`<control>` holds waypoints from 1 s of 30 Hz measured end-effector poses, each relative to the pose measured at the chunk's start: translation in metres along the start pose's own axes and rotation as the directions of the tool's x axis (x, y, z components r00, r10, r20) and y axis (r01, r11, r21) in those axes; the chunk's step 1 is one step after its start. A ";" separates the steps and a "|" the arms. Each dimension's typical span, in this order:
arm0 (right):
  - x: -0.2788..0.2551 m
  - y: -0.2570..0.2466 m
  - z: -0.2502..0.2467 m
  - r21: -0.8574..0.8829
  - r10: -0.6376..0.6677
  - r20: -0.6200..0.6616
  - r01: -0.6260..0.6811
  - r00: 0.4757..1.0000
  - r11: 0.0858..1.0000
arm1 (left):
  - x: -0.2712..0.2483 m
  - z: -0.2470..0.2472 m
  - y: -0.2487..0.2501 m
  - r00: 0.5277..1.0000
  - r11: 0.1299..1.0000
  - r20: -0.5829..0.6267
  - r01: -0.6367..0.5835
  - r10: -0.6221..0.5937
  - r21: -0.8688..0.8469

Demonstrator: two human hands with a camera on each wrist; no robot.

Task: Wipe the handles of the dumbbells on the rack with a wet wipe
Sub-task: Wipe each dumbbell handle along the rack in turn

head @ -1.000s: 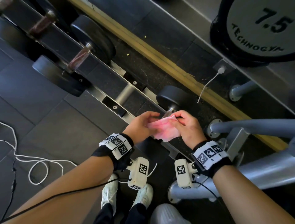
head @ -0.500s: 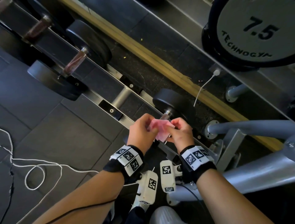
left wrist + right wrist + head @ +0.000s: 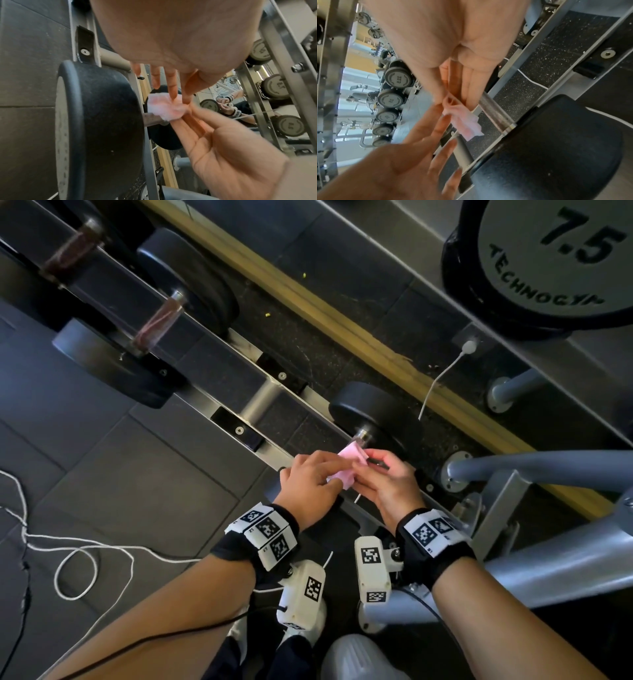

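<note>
The head view looks steeply down from above and behind both hands, taking in the left hand [image 3: 310, 481], the right hand [image 3: 387, 486], the rack [image 3: 191, 350] running beyond them and the floor [image 3: 113, 474] left of the left hand. The left wrist view sits very close under the left hand [image 3: 180, 40], facing along its fingers to the wipe [image 3: 163, 106] and the right hand [image 3: 231, 155]. The right wrist view mirrors it, close under the right hand [image 3: 453, 47], facing the left hand [image 3: 406, 162]. All three share the wipe, both hands and the dumbbell [image 3: 373, 412] handle [image 3: 494, 115] just beyond the fingertips.
</note>
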State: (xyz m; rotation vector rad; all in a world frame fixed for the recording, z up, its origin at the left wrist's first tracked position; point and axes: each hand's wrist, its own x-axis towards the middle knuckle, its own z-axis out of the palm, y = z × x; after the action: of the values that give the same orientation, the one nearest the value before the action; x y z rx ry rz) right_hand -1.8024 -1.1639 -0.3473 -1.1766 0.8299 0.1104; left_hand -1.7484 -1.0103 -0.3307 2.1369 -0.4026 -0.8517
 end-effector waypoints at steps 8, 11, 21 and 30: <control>0.036 0.026 -0.032 -0.599 -0.230 -0.343 -0.023 0.911 0.801 | -0.018 -0.008 -0.042 0.971 0.968 -0.031 0.237 -0.236 0.076; 0.041 0.028 -0.026 -0.726 -0.411 -0.295 0.077 0.862 0.683 | -0.014 -0.007 -0.052 0.975 0.974 -0.026 0.222 -0.221 0.045; 0.060 0.038 -0.013 -0.862 -0.546 0.212 0.418 0.811 0.286 | -0.003 -0.007 -0.068 0.973 0.973 0.032 0.229 -0.229 -0.001; 0.042 0.043 -0.003 -0.803 -0.108 0.413 0.417 0.904 0.425 | -0.009 -0.009 -0.065 0.974 0.974 0.029 0.227 -0.227 -0.024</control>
State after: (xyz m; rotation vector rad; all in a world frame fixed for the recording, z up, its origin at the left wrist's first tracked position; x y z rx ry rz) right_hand -1.7949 -1.1624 -0.4068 -2.2231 0.2290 0.5009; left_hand -1.7480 -0.9591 -0.3721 2.1766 -0.1595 -1.0078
